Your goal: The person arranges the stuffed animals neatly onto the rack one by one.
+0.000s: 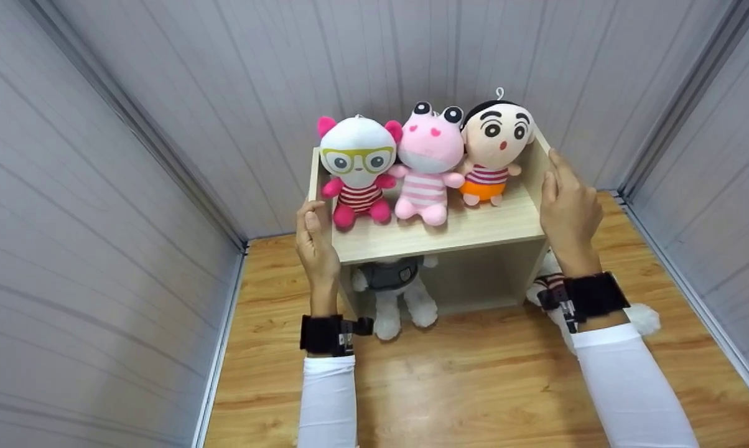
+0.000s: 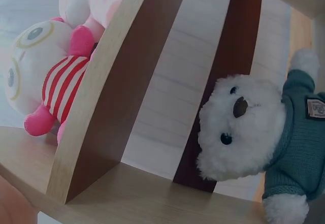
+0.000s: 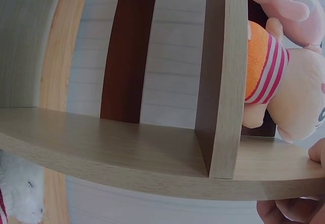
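Observation:
A small light-wood shelf unit (image 1: 449, 230) stands on a wooden floor against the wall. On its upper board sit three plush toys: a white one with yellow glasses (image 1: 357, 168), a pink frog (image 1: 427, 168) and a boy doll in orange shorts (image 1: 496, 146). A white bear in a grey sweater (image 1: 393, 289) sits in the lower opening. My left hand (image 1: 315, 239) grips the left side panel, thumb on its front edge. My right hand (image 1: 567, 202) grips the right side panel, its fingers (image 3: 289, 211) wrapped round the panel's edge. The left wrist view shows the bear (image 2: 249, 132) and the glasses toy (image 2: 45, 76).
Another white plush toy (image 1: 642, 317) lies on the floor beside the shelf, partly hidden behind my right wrist. Grey panelled walls (image 1: 101, 218) close in on the left, right and back. The wooden floor (image 1: 461, 379) stretches in front of the shelf.

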The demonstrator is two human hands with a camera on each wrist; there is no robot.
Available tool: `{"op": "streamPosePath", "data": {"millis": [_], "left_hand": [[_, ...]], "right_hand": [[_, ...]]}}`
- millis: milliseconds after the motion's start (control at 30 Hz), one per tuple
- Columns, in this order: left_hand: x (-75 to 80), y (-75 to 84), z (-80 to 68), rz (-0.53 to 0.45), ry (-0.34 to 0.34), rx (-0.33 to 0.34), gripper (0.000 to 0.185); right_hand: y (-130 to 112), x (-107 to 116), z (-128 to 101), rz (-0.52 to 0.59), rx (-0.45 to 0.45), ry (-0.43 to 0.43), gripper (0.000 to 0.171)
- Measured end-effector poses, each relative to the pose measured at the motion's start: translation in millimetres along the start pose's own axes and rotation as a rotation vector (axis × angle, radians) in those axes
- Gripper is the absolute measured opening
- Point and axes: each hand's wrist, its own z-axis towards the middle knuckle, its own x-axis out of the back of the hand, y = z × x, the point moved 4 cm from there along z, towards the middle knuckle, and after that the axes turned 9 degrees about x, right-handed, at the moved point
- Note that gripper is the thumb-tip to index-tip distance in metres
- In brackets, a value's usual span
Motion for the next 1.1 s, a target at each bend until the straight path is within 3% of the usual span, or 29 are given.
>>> {"op": "streamPosePath", "data": {"millis": [367,800,1100], "left_hand": [[-1.5,-0.8,2.0,-0.05,-0.025,-0.041,0.031],[-1.1,-0.4,1.7,-0.052,-0.021,-0.028,0.031],[-0.8,-1.2,0.7,-0.059,-0.037,-0.035,0.03]], "right_hand": [[-1,1,-2,0.009,0.0,0.001,0.04],[0,3,-2,-0.002,0.049,-0.007,0.04],[14,2,-15,0.062,0.147,0.088,0.042]]}}
